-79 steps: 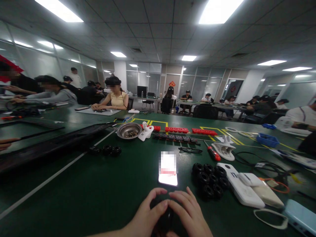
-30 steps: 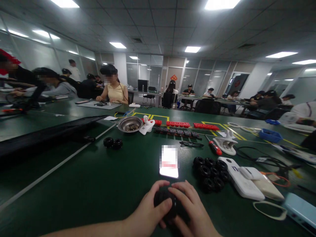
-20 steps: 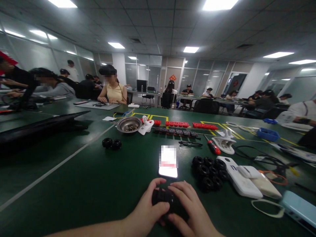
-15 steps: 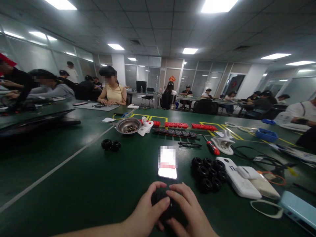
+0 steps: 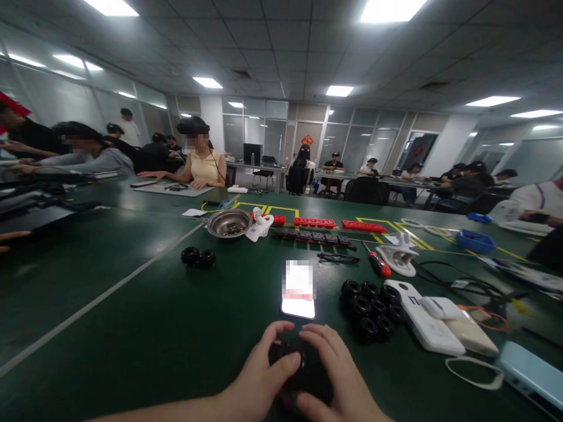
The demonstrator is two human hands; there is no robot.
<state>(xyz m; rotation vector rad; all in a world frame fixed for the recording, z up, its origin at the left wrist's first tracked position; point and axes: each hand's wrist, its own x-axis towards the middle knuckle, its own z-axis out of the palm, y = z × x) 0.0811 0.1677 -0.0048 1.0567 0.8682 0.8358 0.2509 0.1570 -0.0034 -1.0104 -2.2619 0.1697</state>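
Observation:
Both my hands meet near the bottom edge of the green table, wrapped round one small black round part. My left hand grips it from the left with thumb and fingers curled. From the right, my right hand closes over it. Just beyond my fingers lies a lit phone. A cluster of several black rubber wheels sits to the right of the phone. Two more black wheels lie farther left.
A metal bowl, a white clip, red and black part strips, a red-handled screwdriver, white power banks and cables lie beyond. A blue tray sits far right. Other people sit at tables around the room.
My hands have kept their hold on the black part, shifting their fingers only slightly. The long black panel at the left has been drawn away leftwards by another person.

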